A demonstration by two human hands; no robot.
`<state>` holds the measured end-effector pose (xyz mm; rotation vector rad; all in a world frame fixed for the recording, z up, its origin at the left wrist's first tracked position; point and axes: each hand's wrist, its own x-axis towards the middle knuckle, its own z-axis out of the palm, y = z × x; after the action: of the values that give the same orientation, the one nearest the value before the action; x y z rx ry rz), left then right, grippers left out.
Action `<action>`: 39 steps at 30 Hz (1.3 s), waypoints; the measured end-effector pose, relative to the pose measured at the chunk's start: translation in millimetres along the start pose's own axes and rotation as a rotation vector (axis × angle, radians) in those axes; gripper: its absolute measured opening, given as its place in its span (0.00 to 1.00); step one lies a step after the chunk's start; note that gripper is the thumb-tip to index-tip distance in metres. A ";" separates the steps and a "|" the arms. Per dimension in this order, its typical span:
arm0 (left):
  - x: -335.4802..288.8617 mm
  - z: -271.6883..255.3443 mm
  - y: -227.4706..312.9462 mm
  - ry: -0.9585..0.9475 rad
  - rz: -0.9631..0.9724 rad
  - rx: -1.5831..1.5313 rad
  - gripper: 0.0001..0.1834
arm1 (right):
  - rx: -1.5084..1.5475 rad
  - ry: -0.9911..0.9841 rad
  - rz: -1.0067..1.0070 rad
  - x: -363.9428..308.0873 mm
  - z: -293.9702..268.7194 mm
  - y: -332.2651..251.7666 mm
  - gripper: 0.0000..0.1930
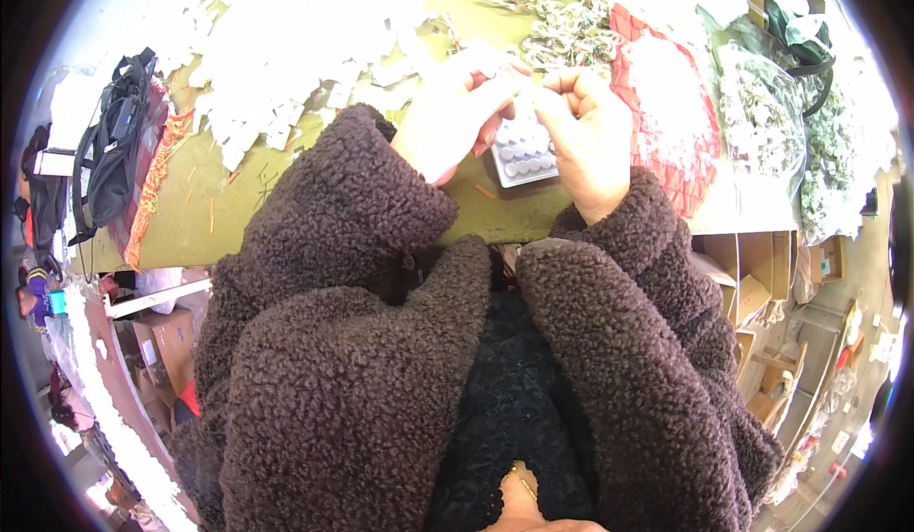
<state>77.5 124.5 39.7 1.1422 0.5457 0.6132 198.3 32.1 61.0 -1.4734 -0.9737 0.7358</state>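
Both hands are raised together over the olive-green table, fingertips meeting above a small grey tray of round pale pieces. Left hand is curled, fingers closed in a pinch toward the right hand; something small and pale sits between the fingertips, too washed out to tell what it is. Right hand is also curled, thumb and forefinger pinched shut at the same spot, the rest of the fingers folded over the tray's right edge. Tray sits on the table just below the fingertips, partly hidden by the right hand; cannot tell if that hand grips it or only covers it. Both arms are in fuzzy dark brown sleeves.

Far left: black bag at the table edge, orange mesh strip beside it. Behind the left hand, a heap of white paper bits. Right of the hands, a red mesh bag with white contents, then clear bags of greenish pieces. Cardboard boxes below the table edge at right.
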 end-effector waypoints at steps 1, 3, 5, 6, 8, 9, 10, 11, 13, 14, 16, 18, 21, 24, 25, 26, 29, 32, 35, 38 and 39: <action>0.2 -0.4 -0.8 0.006 -0.006 -0.015 0.12 | 0.072 0.005 0.019 0.4 0.3 0.5 0.09; 0.8 -2.2 -2.2 -0.031 -0.034 -0.214 0.11 | 0.003 -0.025 0.006 0.8 -0.6 -0.5 0.09; 1.5 -3.5 -3.5 -0.045 -0.039 -0.322 0.10 | -0.050 -0.054 -0.001 0.9 -1.8 -3.3 0.08; 1.7 -3.6 -4.3 -0.041 -0.031 -0.331 0.10 | -0.069 -0.068 -0.002 -0.4 -2.8 -5.1 0.08; 1.7 -4.7 -4.6 -0.062 -0.031 -0.324 0.11 | -0.104 -0.085 -0.009 -1.6 -4.5 -8.1 0.08; 1.6 -5.5 -4.1 -0.088 -0.040 -0.307 0.12 | -0.120 -0.086 -0.016 -2.2 -4.8 -9.0 0.08; 1.6 -5.9 -3.7 -0.115 -0.049 -0.289 0.13 | -0.135 -0.086 -0.024 -2.7 -5.0 -9.3 0.07; 1.5 -5.9 -3.3 -0.108 -0.049 -0.253 0.12 | -0.106 -0.076 -0.018 -2.9 -4.8 -8.9 0.08; 1.3 -5.8 -2.5 -0.092 -0.042 -0.182 0.12 | -0.047 -0.059 -0.010 -2.9 -3.3 -6.1 0.08; 1.1 -5.7 -2.3 -0.083 -0.042 -0.168 0.11 | -0.045 -0.049 -0.011 -2.1 -2.7 -4.2 0.08; 0.8 -5.1 -2.5 -0.073 -0.023 -0.152 0.10 | -0.049 -0.016 0.011 -0.4 -2.0 0.1 0.07; 0.8 -5.0 -2.9 -0.065 -0.018 -0.172 0.10 | 0.110 -0.015 0.073 1.3 -1.9 3.9 0.07; 0.7 -6.5 -2.4 -0.097 -0.045 -0.240 0.09 | 0.175 -0.068 0.165 4.2 -3.6 6.0 0.06; 0.4 -7.7 -0.4 -0.130 -0.104 -0.334 0.09 | 0.204 -0.103 0.199 4.8 -5.0 3.8 0.05; 0.2 -7.6 0.4 -0.138 -0.126 -0.368 0.10 | 0.222 -0.104 0.204 4.1 -5.3 2.4 0.05; 0.2 -7.4 1.0 -0.173 -0.117 -0.403 0.10 | 0.296 -0.124 0.193 2.9 -5.2 1.1 0.05; 1.0 -6.6 2.9 -0.257 -0.082 -0.458 0.12 | 0.422 -0.180 0.124 -3.2 -5.1 -2.3 0.06; 1.9 -7.3 5.0 -0.287 -0.020 -0.381 0.15 | 0.215 -0.175 -0.042 -8.4 -5.7 -2.2 0.06; 1.6 -8.5 8.7 -0.300 0.058 -0.240 0.17 | -0.062 -0.051 -0.205 -7.3 -7.4 -0.6 0.10; -2.0 -7.3 13.0 -0.321 0.049 -0.163 0.18 | -0.070 0.049 -0.273 -1.6 -10.8 -2.1 0.17; -4.0 -6.5 14.4 -0.338 0.015 -0.158 0.19 | -0.141 0.018 -0.357 0.4 -10.2 -3.3 0.17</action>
<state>67.8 130.2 51.6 1.0714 0.1959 0.4539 206.9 27.7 65.7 -1.3721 -1.2545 0.4003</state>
